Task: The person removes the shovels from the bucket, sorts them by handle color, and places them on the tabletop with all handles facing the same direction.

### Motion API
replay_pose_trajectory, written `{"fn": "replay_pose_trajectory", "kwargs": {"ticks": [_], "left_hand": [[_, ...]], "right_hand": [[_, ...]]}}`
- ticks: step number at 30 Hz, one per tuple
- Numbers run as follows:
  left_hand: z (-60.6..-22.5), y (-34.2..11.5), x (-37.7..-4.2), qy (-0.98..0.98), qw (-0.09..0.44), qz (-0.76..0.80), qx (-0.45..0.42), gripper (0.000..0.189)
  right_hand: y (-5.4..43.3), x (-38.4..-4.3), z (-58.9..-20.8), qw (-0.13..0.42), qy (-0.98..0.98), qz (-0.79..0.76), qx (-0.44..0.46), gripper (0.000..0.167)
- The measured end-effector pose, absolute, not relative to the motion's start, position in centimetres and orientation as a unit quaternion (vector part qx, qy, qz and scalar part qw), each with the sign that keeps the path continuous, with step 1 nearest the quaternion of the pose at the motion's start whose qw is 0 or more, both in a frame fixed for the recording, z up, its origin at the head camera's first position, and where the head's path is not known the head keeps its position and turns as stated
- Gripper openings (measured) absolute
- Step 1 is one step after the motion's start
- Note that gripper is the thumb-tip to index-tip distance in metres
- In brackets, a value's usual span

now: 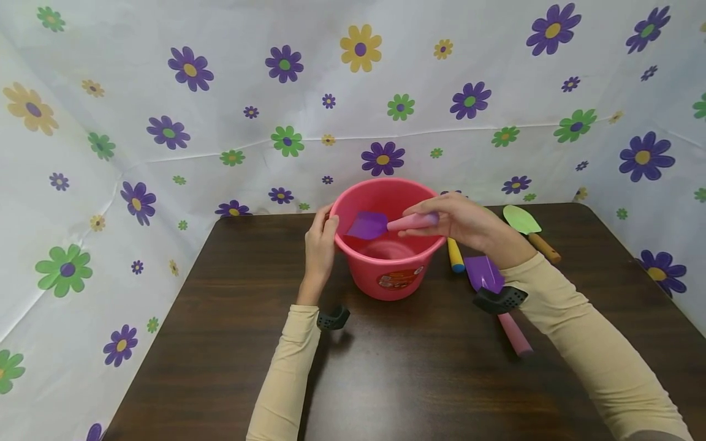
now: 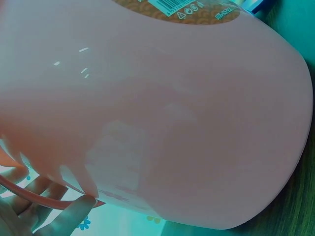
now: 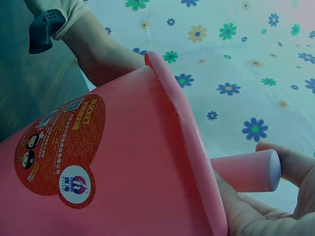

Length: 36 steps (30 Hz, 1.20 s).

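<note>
A pink bucket (image 1: 364,272) stands on the table with a red label on its front. My left hand (image 1: 318,251) grips its rim at the left side, the thumb on the near side in the head view. My right hand (image 1: 469,223) holds a toy shovel (image 1: 368,225) by its pink handle at the bucket's right side. The shovel's purple blade lies inside the bucket opening, pointing left. In the right wrist view, the handle's end (image 3: 246,171) sticks out past the rim between thumb and fingers. The bucket wall fills most of the left wrist view.
Right of the bucket lie a second purple shovel (image 1: 515,334) with a pink handle, a green trowel (image 1: 522,219) with a brown handle, and a yellow handle (image 1: 455,256) with a blue end. A flower-patterned sheet (image 1: 331,86) hangs behind the dark wooden table (image 1: 220,343).
</note>
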<state>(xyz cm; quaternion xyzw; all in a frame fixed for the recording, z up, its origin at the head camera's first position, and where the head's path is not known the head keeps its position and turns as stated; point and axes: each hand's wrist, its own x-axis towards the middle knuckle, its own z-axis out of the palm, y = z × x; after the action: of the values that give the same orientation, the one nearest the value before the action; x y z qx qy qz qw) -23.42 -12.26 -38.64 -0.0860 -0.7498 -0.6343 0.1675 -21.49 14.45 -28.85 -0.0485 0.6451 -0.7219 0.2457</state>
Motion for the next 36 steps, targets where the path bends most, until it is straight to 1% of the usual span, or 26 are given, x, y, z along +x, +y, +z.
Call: {"fn": "replay_pose_trajectory", "kwargs": {"ticks": [3,6,8,10,14,16,20,26,29,36], "left_hand": [[-38.6,-12.3,-23.4,-0.752,0.164,-0.633,-0.084,0.044],[-38.6,-12.3,-23.4,-0.752,0.164,-0.633,-0.085,0.045],[-38.6,-12.3,-23.4,-0.751,0.163,-0.634,-0.086,0.045],[-38.6,-12.3,-23.4,-0.750,0.162,-0.636,-0.088,0.045],[-38.6,-12.3,-23.5,-0.749,0.165,-0.635,-0.093,0.045],[-38.7,-12.3,-23.5,-0.751,0.172,-0.631,-0.093,0.045],[-38.8,-12.3,-23.6,-0.754,0.186,-0.624,-0.090,0.043],[-38.7,-12.3,-23.6,-0.753,0.179,-0.626,-0.092,0.044],[-38.7,-12.4,-23.5,-0.753,0.176,-0.628,-0.090,0.044],[-38.7,-12.3,-23.4,-0.753,0.167,-0.629,-0.091,0.046]], "right_hand": [[14.8,-21.4,-28.9,0.257,0.620,-0.739,-0.058,0.035],[15.2,-21.4,-28.8,0.266,0.582,-0.766,-0.064,0.025],[15.4,-21.4,-28.8,0.274,0.550,-0.786,-0.064,0.025],[15.6,-21.3,-28.7,0.282,0.520,-0.804,-0.059,0.036],[15.9,-21.2,-28.7,0.297,0.469,-0.830,-0.044,0.065],[16.0,-21.1,-28.7,0.304,0.444,-0.842,-0.037,0.071],[16.2,-21.1,-28.8,0.322,0.390,-0.862,-0.029,0.074],[16.9,-21.0,-28.8,0.345,0.301,-0.889,-0.012,0.079],[17.3,-20.9,-28.8,0.344,0.276,-0.898,-0.002,0.079],[18.0,-20.5,-28.9,0.320,0.247,-0.914,0.018,0.079]]}}
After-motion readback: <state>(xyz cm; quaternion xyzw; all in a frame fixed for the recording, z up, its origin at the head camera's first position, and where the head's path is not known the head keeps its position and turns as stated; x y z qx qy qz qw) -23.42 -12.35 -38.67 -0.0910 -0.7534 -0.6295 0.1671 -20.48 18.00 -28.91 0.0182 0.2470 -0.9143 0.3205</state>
